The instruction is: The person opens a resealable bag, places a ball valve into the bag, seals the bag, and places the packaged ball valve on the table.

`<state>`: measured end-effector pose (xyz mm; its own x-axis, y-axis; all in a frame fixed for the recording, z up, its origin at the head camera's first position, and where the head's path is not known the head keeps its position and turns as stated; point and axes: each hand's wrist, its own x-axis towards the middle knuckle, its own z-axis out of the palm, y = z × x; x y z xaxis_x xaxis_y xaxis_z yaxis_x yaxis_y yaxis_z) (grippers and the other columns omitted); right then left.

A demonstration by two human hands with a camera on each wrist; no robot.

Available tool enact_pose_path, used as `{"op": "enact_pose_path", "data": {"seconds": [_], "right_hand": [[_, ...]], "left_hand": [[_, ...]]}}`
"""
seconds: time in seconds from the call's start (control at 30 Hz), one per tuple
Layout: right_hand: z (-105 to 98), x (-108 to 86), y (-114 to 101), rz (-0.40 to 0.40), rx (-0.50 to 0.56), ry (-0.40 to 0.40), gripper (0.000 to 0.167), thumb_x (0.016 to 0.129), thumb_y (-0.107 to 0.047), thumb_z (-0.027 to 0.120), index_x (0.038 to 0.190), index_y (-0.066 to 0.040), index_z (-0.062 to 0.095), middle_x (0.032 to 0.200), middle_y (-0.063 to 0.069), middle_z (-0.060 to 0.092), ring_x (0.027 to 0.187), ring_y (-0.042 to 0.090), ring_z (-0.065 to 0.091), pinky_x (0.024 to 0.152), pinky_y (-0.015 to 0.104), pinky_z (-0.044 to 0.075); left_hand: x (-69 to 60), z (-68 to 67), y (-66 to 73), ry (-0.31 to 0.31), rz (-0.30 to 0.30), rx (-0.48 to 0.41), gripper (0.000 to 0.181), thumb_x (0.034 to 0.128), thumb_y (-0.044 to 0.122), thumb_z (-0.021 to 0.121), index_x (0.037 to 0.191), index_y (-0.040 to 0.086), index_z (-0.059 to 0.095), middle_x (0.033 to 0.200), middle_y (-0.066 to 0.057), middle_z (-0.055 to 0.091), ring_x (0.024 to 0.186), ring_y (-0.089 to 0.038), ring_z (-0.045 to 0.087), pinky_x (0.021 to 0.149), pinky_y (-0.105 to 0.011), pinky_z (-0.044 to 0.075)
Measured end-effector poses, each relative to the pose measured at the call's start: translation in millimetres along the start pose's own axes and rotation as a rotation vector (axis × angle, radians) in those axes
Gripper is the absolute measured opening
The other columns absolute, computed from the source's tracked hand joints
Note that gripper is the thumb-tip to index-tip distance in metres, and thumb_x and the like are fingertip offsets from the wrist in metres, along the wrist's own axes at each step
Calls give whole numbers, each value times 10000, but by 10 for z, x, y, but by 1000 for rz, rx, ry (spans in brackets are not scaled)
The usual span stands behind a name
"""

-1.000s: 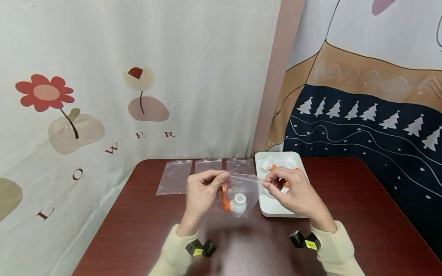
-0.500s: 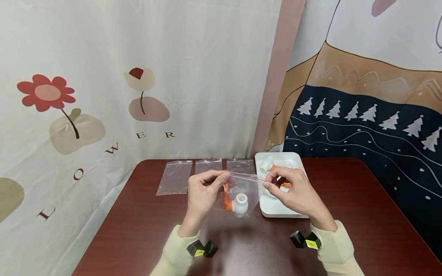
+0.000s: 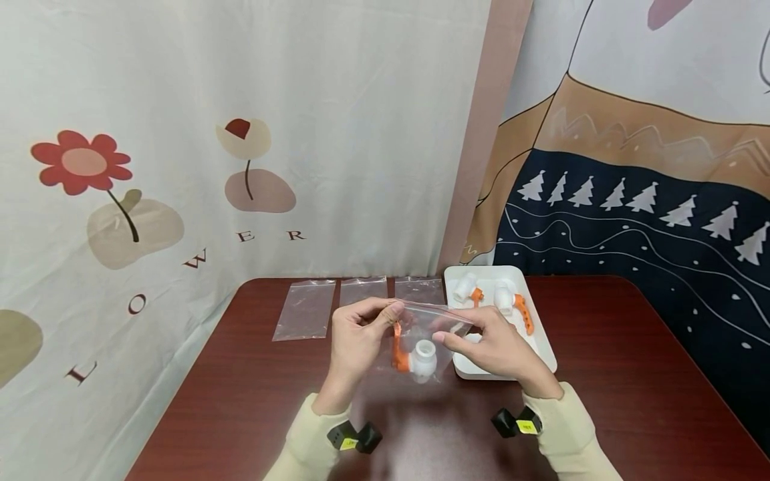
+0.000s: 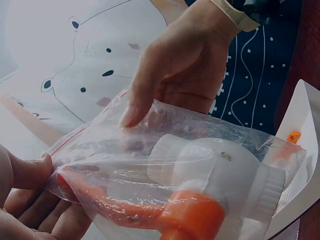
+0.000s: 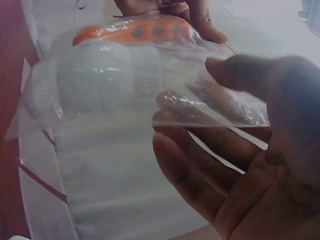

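A clear zip bag (image 3: 415, 326) hangs above the table between both hands, with a white plastic ball valve (image 3: 424, 361) inside it. The valve's orange lever (image 4: 120, 205) points toward the bag's mouth on the left-hand side. My left hand (image 3: 355, 337) pinches the top left corner between thumb and fingers. On the other side, my right hand (image 3: 499, 344) holds the bag's right edge, thumb on the near face and fingers behind the film. The right thumb (image 5: 240, 75) lies across the plastic in the right wrist view. Whether the seal is fully pressed together cannot be told.
Behind the right hand stands a white tray (image 3: 544, 351) holding more ball valves (image 3: 504, 299) with orange levers. Several flat zip bags (image 3: 305, 309) lie along the back edge of the dark red table (image 3: 240, 401). Printed curtains (image 3: 361, 133) hang behind.
My right hand has left the seal's right end and shifted left and lower onto the bag's side. More of the tray's valves now show. The left hand keeps its pinch, drifting slightly right.
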<state>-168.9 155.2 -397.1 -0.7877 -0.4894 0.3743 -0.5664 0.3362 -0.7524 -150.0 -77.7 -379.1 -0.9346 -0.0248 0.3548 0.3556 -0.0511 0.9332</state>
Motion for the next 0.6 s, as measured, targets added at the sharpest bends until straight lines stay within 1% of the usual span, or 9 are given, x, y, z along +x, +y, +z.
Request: {"op": "enact_pose_path", "data": {"seconds": [0.13,0.2,0.3,0.37,0.43,0.5,0.6], "right_hand": [[17,3,-5,13,35,11,179,968,-174,722,1132,-181,793,1044,-42,796,908,14,706,765,249,602],[18,1,-11,27,32,21,173,968,-180,722,1123,-175,797,1035,-32,797,860,11,692,727,236,591],[18,0,-20,38,24,35,154,970,-190,719,1099,-166,801,1008,-17,796,754,14,640,637,225,553],[19,1,-23,45,22,44,144,971,-196,718,1085,-166,801,996,-11,792,714,22,608,598,223,528],[17,4,-25,53,34,47,133,976,-197,712,1073,-165,797,996,-1,784,722,33,609,605,221,530],[14,4,-28,65,55,45,124,981,-192,705,1062,-159,793,1023,19,774,760,46,630,638,219,546],[8,0,-31,89,89,44,121,985,-184,699,1058,-146,788,1079,59,755,813,63,675,698,220,576]], "left_hand": [[10,5,-4,-1,-21,-13,122,913,51,757,973,-53,779,845,-263,751,680,-95,733,647,-280,630],[19,7,-10,-1,-25,-12,121,914,53,757,974,-49,781,835,-237,758,675,-89,728,639,-279,630],[34,9,-23,6,-28,1,119,912,58,762,978,-37,787,801,-132,766,655,-60,692,621,-240,610],[40,8,-31,6,-28,2,121,914,56,759,988,-36,786,786,-48,763,651,-49,677,622,-225,601],[47,9,-43,3,-29,2,125,918,53,753,997,-40,781,778,13,751,646,-41,664,624,-217,597],[53,9,-55,0,-31,4,128,924,55,748,1003,-41,777,781,28,748,639,-38,655,622,-217,595],[58,17,-64,-3,-30,16,129,931,72,745,1002,-30,777,801,-39,758,629,-38,643,616,-214,587]]}}
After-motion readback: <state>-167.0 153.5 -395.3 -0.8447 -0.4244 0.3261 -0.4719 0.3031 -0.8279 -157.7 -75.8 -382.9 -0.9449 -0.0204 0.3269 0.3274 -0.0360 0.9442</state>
